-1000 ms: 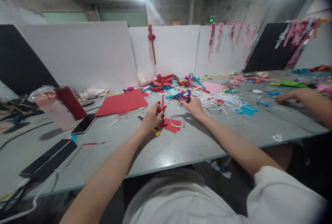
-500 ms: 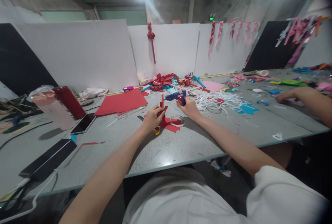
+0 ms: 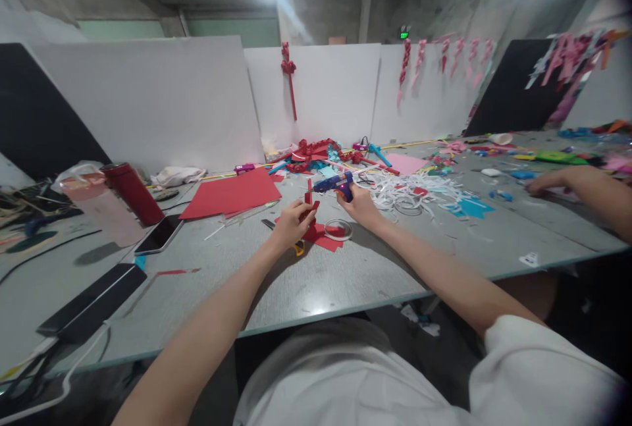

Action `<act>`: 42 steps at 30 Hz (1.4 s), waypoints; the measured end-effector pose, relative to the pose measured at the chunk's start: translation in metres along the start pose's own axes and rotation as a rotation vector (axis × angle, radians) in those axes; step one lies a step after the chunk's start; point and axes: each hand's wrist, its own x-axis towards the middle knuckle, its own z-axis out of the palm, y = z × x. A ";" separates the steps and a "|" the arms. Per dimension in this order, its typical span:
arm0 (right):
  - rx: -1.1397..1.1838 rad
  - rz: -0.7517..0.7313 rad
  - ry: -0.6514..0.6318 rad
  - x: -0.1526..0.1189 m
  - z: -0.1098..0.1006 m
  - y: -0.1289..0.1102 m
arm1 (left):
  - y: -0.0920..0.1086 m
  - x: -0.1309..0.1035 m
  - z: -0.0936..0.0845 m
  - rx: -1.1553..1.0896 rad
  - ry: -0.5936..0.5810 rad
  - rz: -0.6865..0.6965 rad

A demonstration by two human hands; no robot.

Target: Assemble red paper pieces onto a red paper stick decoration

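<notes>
My left hand pinches a narrow red paper strip, part of which stands up above the fingers. A blue glue gun is gripped in my right hand, its nozzle pointing left, close to the strip's upright part. Whether the nozzle touches the paper I cannot tell. Beneath the hands lie red paper pieces and a roll of clear tape. A cutter or scissors with a yellow handle is partly hidden under my left hand.
Red sheets lie at the left, with a phone, a red flask and a pink bottle beyond. White paper shreds spread at the right. Another person's hand rests at far right. A black box sits front left.
Almost nothing differs. The glue gun and my right hand have shifted very slightly; my left hand keeps its hold on the red strip.
</notes>
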 end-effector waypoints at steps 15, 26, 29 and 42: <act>-0.022 -0.009 -0.031 -0.001 0.001 0.001 | 0.000 -0.001 0.000 -0.006 0.002 0.003; -0.011 -0.056 -0.027 -0.001 0.002 0.003 | -0.001 -0.001 0.001 -0.006 -0.005 0.007; -0.015 -0.060 -0.016 0.000 0.002 0.003 | 0.000 -0.001 0.001 -0.008 -0.011 0.006; -0.041 -0.013 -0.051 0.002 0.000 0.006 | 0.002 0.000 -0.001 -0.020 -0.013 -0.002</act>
